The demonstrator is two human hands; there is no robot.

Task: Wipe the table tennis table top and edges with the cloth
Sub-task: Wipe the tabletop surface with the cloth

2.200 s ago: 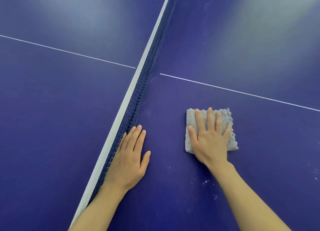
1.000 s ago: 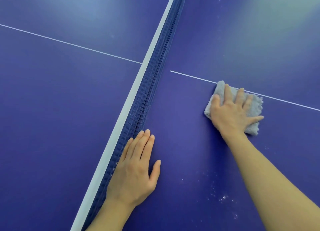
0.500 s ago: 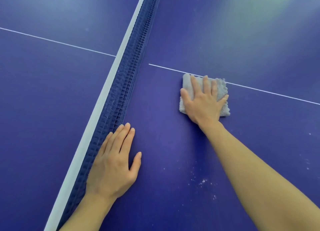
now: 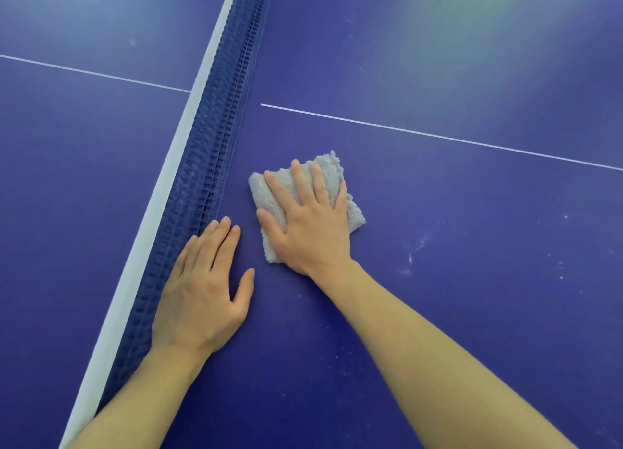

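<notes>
**Right hand flat on the cloth, just right of the net**

The blue net (image 4: 215, 145) runs diagonally from the lower left to the top of the view, with its white top tape (image 4: 158, 212) along its left side. It splits the dark blue table (image 4: 472, 297) into 2 halves, and both hands lie on the half to the right of it.

The folded grey fluffy cloth (image 4: 355, 216) lies on the table top just right of the net, apart from the mesh by a narrow strip of bare blue surface. The right hand (image 4: 310, 229) presses down on it with the palm flat. Its fingers (image 4: 303, 185) are straight and slightly spread, pointing away from the person, so it pins the cloth rather than gripping it. Cloth shows beyond the fingertips, at the thumb side and at the little-finger side.

The left hand (image 4: 202, 290) rests flat on the table between the cloth and the net. Its fingers are straight and close together, the thumb is held out to the right, and its little-finger edge lies against the foot of the net. It holds nothing. The 2 hands are near each other but do not touch.

A thin white centre line (image 4: 438, 137) crosses the table beyond the cloth, meeting the net from the right. White specks and smears (image 4: 411, 258) dot the surface further right of the net, past the right forearm.
</notes>
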